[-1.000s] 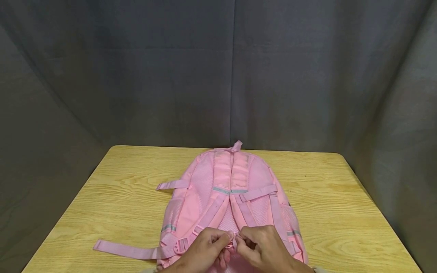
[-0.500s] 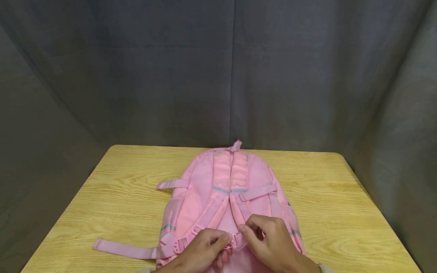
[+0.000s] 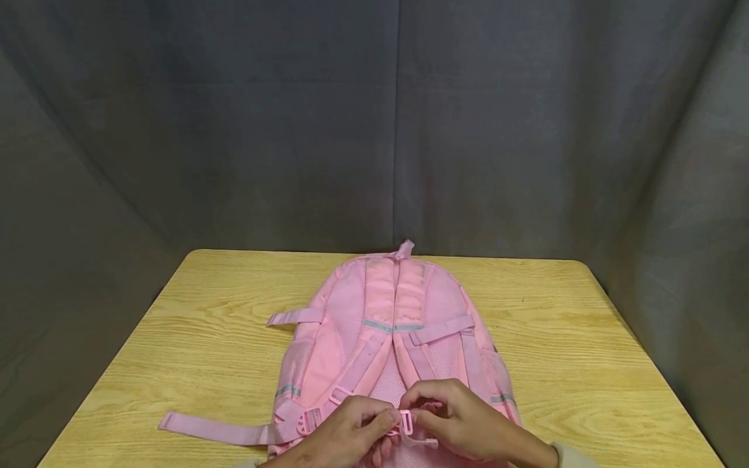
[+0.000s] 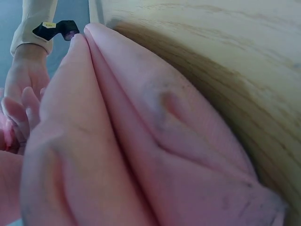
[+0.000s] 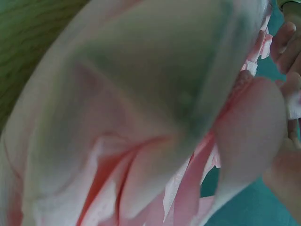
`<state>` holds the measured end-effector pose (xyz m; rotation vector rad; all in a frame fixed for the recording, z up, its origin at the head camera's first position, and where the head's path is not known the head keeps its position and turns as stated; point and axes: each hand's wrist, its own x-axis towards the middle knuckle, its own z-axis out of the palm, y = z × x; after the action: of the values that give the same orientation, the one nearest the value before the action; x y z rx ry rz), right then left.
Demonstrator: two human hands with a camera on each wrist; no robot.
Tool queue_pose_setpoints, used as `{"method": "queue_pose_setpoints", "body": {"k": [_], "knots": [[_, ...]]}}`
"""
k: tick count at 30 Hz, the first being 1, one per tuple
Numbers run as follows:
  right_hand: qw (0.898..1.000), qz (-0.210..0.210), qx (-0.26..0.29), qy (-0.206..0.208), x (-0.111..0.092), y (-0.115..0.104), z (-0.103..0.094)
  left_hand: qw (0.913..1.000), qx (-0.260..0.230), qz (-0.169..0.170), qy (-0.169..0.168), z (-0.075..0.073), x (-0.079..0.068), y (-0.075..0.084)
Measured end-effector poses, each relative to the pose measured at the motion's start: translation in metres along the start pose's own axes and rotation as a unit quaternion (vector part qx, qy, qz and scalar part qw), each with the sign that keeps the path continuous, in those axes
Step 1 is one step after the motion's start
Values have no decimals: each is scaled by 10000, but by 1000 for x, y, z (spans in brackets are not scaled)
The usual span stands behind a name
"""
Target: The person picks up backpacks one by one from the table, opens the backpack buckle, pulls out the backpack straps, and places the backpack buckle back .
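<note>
A pink backpack [image 3: 351,351] lies on the table with its shoulder straps facing up. Over its lower middle, both hands meet at a small pink plastic buckle [image 3: 406,422]. My left hand [image 3: 354,426] pinches the buckle's left side between thumb and forefinger. From the right, my right hand [image 3: 459,419] has curled fingers on the buckle and its webbing. A short webbing end [image 3: 424,443] hangs below the buckle. Pink bag fabric [image 4: 141,141] fills most of the left wrist view. Blurred fabric [image 5: 131,103] covers much of the right wrist view, hiding most of the fingers' work.
A loose webbing strap [image 3: 213,428] stretches left from the bag across the wooden table [image 3: 210,364]. A shorter strap [image 3: 295,316] sticks out above it. Grey curtains [image 3: 398,130] hang behind and at both sides.
My right hand first moved up and right with the webbing, then came back down to the buckle. The buckle's frame and the hanging webbing end now show. My left hand has barely moved.
</note>
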<state>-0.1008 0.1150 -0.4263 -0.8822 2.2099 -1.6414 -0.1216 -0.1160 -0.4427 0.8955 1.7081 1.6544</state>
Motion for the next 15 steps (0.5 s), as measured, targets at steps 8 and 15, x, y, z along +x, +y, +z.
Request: {"method": "queue_pose_setpoints", "body": {"k": [8,15], "knots": [[9986,-46,-434,293,-1,3,-1,9994,-340,3,-34,2,-2,4],[9981,62,-477,384,-1,5,-2,9985,-244,475,-126,1,-3,9]]}}
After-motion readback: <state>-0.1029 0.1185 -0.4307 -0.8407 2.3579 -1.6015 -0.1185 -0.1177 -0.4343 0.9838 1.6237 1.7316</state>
